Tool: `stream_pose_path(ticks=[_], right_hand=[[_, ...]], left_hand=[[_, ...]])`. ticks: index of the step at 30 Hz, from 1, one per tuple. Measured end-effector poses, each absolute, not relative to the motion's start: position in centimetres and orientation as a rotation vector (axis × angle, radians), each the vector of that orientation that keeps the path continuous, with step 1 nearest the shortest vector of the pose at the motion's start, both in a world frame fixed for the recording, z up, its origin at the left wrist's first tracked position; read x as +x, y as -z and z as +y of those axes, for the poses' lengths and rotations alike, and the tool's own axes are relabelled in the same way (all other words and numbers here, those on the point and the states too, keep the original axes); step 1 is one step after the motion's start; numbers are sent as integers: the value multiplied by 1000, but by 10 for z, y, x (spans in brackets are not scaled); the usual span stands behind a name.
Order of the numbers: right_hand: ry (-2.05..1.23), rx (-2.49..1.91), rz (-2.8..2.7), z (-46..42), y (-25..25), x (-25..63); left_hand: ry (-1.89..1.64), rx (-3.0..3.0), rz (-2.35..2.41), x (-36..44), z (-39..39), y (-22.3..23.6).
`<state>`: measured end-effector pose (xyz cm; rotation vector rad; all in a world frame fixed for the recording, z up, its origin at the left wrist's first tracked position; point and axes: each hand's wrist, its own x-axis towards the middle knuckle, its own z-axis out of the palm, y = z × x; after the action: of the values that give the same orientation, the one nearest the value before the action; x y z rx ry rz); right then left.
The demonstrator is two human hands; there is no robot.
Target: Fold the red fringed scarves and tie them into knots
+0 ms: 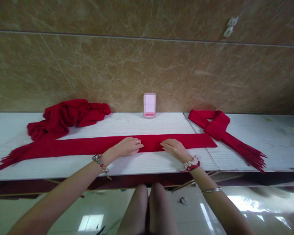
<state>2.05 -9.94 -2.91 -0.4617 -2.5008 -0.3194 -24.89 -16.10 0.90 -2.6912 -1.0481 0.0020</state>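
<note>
A long red scarf [83, 146] lies flattened into a narrow band along the white table, its fringe at the left end. My left hand [129, 146], with a ring and a beaded bracelet at the wrist, rests on the middle of this band, fingers laid along the cloth. A short gap to the right, my right hand [174, 149] touches the same scarf with its fingers extended, palm down. Neither hand has cloth lifted. The right end of the band is a plain edge beside a second red scarf [217, 125], looped over itself with its fringe toward the front edge.
A crumpled pile of red cloth [63, 117] lies at the back left of the white table [127, 166]. A phone [149, 105] leans upright against the brown marbled wall [127, 71]. On the wall is a white socket [230, 26]. A seam crosses the tabletop at right.
</note>
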Motion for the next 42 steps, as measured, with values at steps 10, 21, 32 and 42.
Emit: stream_pose_path(ticks=[10,21,32,42], right_hand=[[364,-474,-2550,-99,30,20],[181,-648,-2371,-101,28,26],[29,-446,-2522,-103,31,28],[42,-768,-2638,-106,30,24]], left_hand=[[194,-2648,-1268,-250,-163,-14],[172,-2635,-1223,-252,-171,-15],[-29,-2652,-1125,-248,-181,0],[74,-2819,-1394,-246,-178,0]])
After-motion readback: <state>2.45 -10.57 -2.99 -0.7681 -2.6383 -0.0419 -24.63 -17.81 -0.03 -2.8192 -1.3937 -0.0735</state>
